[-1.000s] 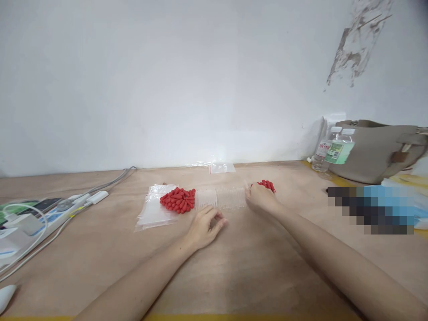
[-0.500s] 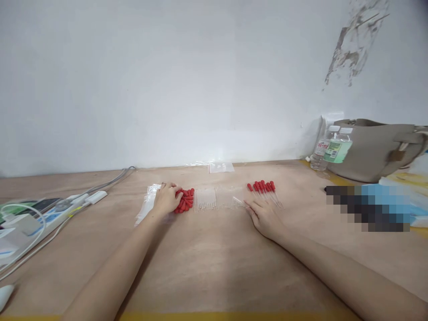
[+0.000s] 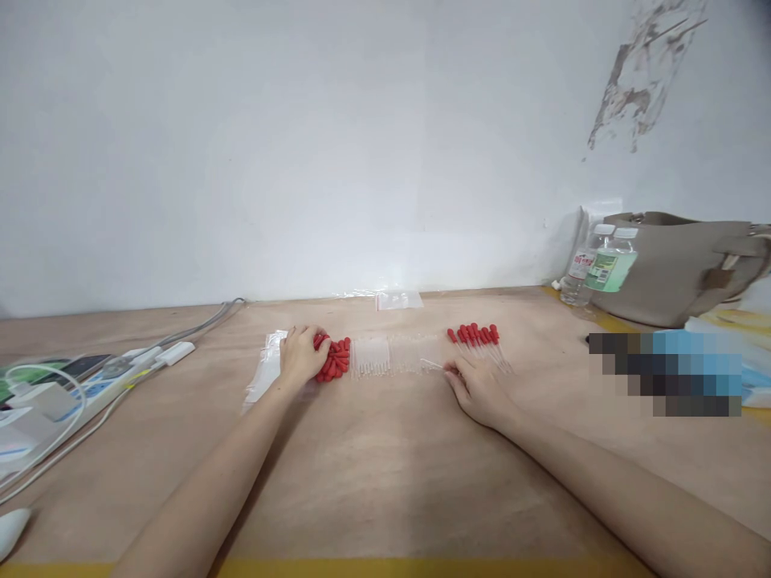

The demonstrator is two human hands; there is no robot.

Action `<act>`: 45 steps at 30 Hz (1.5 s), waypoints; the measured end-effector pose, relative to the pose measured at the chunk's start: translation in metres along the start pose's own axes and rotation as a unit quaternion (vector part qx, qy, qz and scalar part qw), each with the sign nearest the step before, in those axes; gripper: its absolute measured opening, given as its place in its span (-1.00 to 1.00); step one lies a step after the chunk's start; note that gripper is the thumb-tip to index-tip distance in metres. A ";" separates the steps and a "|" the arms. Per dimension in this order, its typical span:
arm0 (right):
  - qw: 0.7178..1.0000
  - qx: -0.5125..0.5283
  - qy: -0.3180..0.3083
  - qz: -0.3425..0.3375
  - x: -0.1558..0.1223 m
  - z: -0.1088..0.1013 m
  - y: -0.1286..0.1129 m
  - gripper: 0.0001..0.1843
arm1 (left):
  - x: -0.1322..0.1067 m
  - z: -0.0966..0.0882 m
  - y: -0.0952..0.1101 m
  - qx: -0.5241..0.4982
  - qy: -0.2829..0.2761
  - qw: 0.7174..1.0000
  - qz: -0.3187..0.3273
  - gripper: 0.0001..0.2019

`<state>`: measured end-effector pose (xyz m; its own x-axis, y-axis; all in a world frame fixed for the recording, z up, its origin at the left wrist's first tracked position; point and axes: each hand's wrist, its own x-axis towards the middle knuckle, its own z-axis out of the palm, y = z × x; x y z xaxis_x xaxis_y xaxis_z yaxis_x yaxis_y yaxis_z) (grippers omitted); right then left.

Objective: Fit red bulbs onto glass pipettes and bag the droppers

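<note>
My left hand point(image 3: 303, 356) rests at the left side of a heap of red rubber dropper bulbs point(image 3: 338, 360), thumb and fingers curled around a bulb there. Its fingertips are partly hidden. A thin clear glass tube point(image 3: 431, 364) sticks out leftward from my right hand point(image 3: 475, 387), pinched between thumb and fingers. Between the hands lies a row of clear tubes point(image 3: 373, 357) side by side on the table. Several droppers with red bulbs point(image 3: 475, 333) fitted on their tubes lie just beyond my right hand.
Clear plastic bags point(image 3: 265, 369) lie beside my left hand, and a zip bag point(image 3: 400, 300) lies by the wall. At left are a power strip point(image 3: 90, 393) with cables and a phone. Two bottles point(image 3: 609, 261) and a grey handbag point(image 3: 668, 269) stand at right.
My left thumb and fingers have drawn together at the bulbs. The tube in my right hand has turned a little flatter. The view has shifted slightly.
</note>
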<state>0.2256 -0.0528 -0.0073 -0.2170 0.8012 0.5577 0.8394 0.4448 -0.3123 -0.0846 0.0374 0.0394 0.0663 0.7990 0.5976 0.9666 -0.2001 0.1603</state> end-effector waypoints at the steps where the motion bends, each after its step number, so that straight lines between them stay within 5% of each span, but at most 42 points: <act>1: 1.000 0.007 0.000 0.002 0.000 0.000 0.000 -0.84 | 0.000 -0.001 0.001 -0.018 0.017 1.000 0.005 -0.85; 5: 0.999 0.040 0.005 -0.002 0.000 0.000 0.001 -0.87 | -0.002 -0.001 0.015 -0.147 0.094 0.985 -0.007 -0.83; 7: 0.999 0.054 0.007 -0.002 0.000 0.000 0.001 -0.87 | -0.008 0.002 0.031 -0.267 0.081 0.960 -0.039 -0.78; 11: 0.996 0.084 0.004 0.000 -0.002 0.001 0.003 -0.86 | -0.034 0.009 0.074 -0.529 -0.069 0.845 -0.034 -0.71; 13: 0.995 0.097 0.008 -0.009 -0.002 0.003 0.004 -0.85 | -0.050 0.012 0.091 -0.588 -0.156 0.792 -0.045 -0.76; 15: 0.994 0.111 0.015 -0.018 -0.002 0.004 0.004 -0.84 | -0.063 0.014 0.100 -0.598 -0.208 0.772 -0.062 -0.81; 20: 0.993 0.118 0.002 -0.026 -0.002 0.002 -0.006 -0.81 | -0.075 0.023 0.099 -0.575 -0.241 0.781 -0.043 -0.76; 29: 0.996 0.081 -0.013 -0.043 -0.005 0.001 -0.016 -0.77 | -0.073 0.025 0.096 -0.546 -0.202 0.813 0.030 -0.76; 40: 0.991 0.093 -0.014 -0.094 -0.006 0.001 -0.019 -0.81 | -0.075 0.024 0.101 -0.560 -0.253 0.788 0.025 -0.72; 45: 0.988 0.111 -0.037 -0.100 -0.007 0.000 -0.021 -0.82 | -0.076 0.018 0.099 -0.516 -0.240 0.821 0.046 -0.75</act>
<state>0.2095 -0.0675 -0.0044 -0.4108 0.7120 0.5695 0.6483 0.6673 -0.3667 0.0107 -0.0335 -0.0042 0.4561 0.8357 0.3059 0.2446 -0.4482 0.8598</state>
